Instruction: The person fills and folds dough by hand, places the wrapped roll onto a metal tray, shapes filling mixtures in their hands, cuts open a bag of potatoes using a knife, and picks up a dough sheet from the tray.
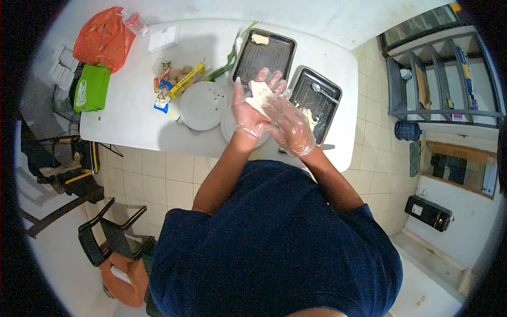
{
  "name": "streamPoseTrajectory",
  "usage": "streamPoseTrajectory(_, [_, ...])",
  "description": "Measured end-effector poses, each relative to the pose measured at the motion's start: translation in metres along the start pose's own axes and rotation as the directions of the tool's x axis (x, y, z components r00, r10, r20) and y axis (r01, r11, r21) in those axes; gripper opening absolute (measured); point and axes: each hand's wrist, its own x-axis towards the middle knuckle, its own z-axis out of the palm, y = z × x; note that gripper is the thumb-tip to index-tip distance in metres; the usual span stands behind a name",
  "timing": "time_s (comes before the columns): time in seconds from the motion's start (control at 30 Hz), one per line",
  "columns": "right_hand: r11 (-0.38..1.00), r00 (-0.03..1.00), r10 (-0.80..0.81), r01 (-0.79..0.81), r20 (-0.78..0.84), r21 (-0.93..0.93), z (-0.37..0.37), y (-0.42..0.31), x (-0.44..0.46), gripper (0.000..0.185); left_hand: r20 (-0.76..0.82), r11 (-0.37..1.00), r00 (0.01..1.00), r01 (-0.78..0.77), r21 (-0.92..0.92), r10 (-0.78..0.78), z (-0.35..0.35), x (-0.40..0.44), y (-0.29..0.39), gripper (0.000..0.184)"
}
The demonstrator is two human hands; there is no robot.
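Note:
Both of my hands wear clear plastic gloves. My left hand [246,115] is palm up with its fingers spread, and a flat, pale piece of dough [259,95] rests on it. My right hand [291,122] lies flat across the lower part of the dough, its fingers stretched out. Under my hands a white plate [228,128] shows in part. Just beyond is a dark baking tray [264,61] with another flat dough piece [260,39] at its far end. To the right, a second dark tray [331,108] holds a spoon [323,92] and pale crumbly dough [310,118].
A white plate with specks [203,106], a yellow box [187,80], a blue packet [162,100] and green onion [224,67] lie to the left. Farther left are a red bag [104,39], a plastic bottle [134,22] and a green bag [92,87]. A knife-like utensil [328,147] lies near the table's front edge.

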Motion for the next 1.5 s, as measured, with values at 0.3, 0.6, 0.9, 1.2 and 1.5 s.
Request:
streamPoseTrajectory(0.3, [0.999, 0.999, 0.016, -0.014, 0.030, -0.045, 0.006, 0.007, 0.006, 0.047, -0.092, 1.000, 0.996, 0.000, 0.012, 0.001, 0.009, -0.006, -0.002, 0.081])
streamPoseTrajectory(0.6, [0.603, 0.762, 0.647, -0.491, -0.025, 0.629, -0.004, 0.016, 0.009, 0.033, -0.092, 0.979, 0.993, -0.054, 0.195, 0.073, 0.004, 0.003, -0.009, 0.046])
streamPoseTrajectory(0.9, [-0.222, 0.549, 0.752, -0.311, 0.365, 0.924, -0.005, 0.036, 0.006, 0.036, -0.232, 0.813, 0.940, -0.073, 0.578, 0.249, -0.010, 0.004, -0.011, 0.032])
streamPoseTrajectory(1.2, [-0.082, 0.493, 0.815, -0.424, 0.306, 0.902, 0.020, 0.042, -0.007, 0.032, -0.202, 0.666, 0.918, -0.085, 0.741, 0.342, 0.000, 0.000, -0.010, 0.027])
streamPoseTrajectory(1.5, [-0.063, 0.430, 0.853, -0.479, 0.296, 0.876, 0.018, 0.037, -0.004, 0.032, 0.041, 0.345, 0.896, -0.211, 0.914, 0.442, 0.010, -0.005, -0.016, 0.024])
